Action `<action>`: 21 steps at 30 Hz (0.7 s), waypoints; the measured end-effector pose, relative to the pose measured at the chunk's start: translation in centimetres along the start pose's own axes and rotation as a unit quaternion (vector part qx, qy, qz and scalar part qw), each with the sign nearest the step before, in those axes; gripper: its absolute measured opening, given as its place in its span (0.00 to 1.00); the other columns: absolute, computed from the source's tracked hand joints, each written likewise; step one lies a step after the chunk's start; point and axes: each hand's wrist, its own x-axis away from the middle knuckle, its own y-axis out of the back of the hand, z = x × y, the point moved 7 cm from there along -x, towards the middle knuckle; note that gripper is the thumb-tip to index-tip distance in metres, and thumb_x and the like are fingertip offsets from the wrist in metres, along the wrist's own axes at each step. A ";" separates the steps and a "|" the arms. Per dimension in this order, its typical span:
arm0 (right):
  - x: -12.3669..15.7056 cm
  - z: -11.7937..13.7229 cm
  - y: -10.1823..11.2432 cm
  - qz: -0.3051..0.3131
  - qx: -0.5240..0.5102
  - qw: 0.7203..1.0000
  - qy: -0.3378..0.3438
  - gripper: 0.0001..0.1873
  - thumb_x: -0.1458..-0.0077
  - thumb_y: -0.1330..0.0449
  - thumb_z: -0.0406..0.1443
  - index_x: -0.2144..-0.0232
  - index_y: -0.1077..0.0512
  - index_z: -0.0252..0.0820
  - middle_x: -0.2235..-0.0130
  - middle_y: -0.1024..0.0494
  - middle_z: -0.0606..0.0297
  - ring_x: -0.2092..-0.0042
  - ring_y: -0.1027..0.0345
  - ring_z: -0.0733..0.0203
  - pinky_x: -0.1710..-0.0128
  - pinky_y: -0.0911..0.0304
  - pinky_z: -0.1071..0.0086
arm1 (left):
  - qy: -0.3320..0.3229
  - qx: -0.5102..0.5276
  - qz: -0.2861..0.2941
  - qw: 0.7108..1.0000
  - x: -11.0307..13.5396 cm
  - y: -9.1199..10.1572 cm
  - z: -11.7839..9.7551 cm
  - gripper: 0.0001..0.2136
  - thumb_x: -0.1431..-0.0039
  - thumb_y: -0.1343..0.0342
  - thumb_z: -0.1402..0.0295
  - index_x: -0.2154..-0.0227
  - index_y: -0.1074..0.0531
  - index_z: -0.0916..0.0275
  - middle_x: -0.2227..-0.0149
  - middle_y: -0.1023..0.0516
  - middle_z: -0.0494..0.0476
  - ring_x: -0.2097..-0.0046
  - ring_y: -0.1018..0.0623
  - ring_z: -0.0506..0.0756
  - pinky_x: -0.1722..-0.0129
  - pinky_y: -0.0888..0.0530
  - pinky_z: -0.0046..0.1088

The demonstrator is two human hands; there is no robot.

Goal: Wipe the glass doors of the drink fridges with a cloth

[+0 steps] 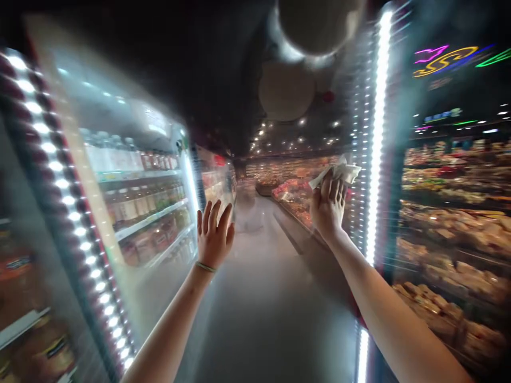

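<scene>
My left hand (214,234) is raised with the palm forward and the fingers spread, flat on or just at the glass door (131,213) of a lit drinks fridge on the left. A thin band circles that wrist. My right hand (329,205) is lifted higher, its fingers closed around a crumpled white cloth (337,171). It hovers near a glass door edge (359,175) lined with small lights on the right. The whole view is smeared by motion.
Shelves of bottles (136,202) fill the fridge at left. A bright light strip (377,138) runs down the right door frame, with shelves of packaged food (451,234) behind it. A shop aisle (259,223) with produce displays stretches ahead.
</scene>
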 end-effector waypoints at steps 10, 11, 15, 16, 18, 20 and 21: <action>0.0 28.2 -5.7 0.062 -0.115 0.963 0.237 0.31 0.28 0.55 0.42 0.27 0.45 0.38 0.26 0.45 0.51 0.25 0.53 0.43 0.26 0.55 0.40 | 0.030 -0.106 -0.003 0.994 4.4 7.2 13.6 0.26 0.32 0.46 0.68 0.32 0.37 0.58 0.32 0.33 0.68 0.27 0.41 0.67 0.28 0.44 0.55; 0.4 30.6 -6.3 0.068 -0.132 0.955 0.256 0.31 0.28 0.54 0.41 0.27 0.45 0.38 0.25 0.46 0.52 0.25 0.53 0.43 0.25 0.56 0.41 | 0.034 -0.114 -0.004 0.993 4.8 8.1 15.0 0.26 0.32 0.46 0.68 0.32 0.38 0.59 0.32 0.33 0.68 0.27 0.41 0.67 0.28 0.44 0.55; 4.1 39.0 -8.2 0.109 -0.179 0.910 0.357 0.31 0.29 0.51 0.36 0.27 0.46 0.40 0.25 0.49 0.55 0.25 0.53 0.46 0.25 0.56 0.43 | 0.045 -0.127 -0.007 0.991 6.2 11.4 19.6 0.26 0.32 0.45 0.67 0.32 0.37 0.62 0.32 0.33 0.70 0.27 0.41 0.67 0.27 0.45 0.54; 5.7 40.8 -8.8 0.123 -0.180 0.894 0.392 0.31 0.29 0.51 0.36 0.27 0.46 0.41 0.25 0.48 0.57 0.25 0.52 0.47 0.25 0.55 0.44 | 0.049 -0.126 -0.006 0.991 6.5 12.1 20.5 0.26 0.32 0.45 0.67 0.32 0.37 0.62 0.32 0.33 0.70 0.27 0.41 0.68 0.27 0.45 0.54; 9.5 43.7 -9.8 0.153 -0.174 0.850 0.472 0.31 0.30 0.49 0.36 0.28 0.44 0.43 0.25 0.46 0.61 0.25 0.52 0.51 0.25 0.52 0.48 | 0.063 -0.127 -0.003 0.990 7.2 13.4 22.0 0.26 0.32 0.46 0.66 0.32 0.37 0.61 0.32 0.34 0.70 0.27 0.41 0.67 0.28 0.44 0.54; 13.4 45.6 -10.6 0.188 -0.168 0.797 0.549 0.31 0.31 0.45 0.36 0.29 0.42 0.46 0.26 0.44 0.66 0.25 0.53 0.54 0.25 0.50 0.53 | 0.081 -0.129 0.002 0.988 8.2 14.4 23.2 0.26 0.31 0.46 0.65 0.32 0.37 0.60 0.31 0.35 0.69 0.27 0.41 0.67 0.28 0.44 0.53; 15.0 46.2 -10.8 0.209 -0.171 0.769 0.580 0.31 0.32 0.44 0.36 0.29 0.41 0.48 0.26 0.44 0.69 0.25 0.53 0.56 0.24 0.50 0.56 | 0.090 -0.131 0.004 0.987 8.7 14.8 23.7 0.26 0.31 0.47 0.65 0.32 0.37 0.60 0.31 0.35 0.69 0.27 0.41 0.67 0.28 0.43 0.53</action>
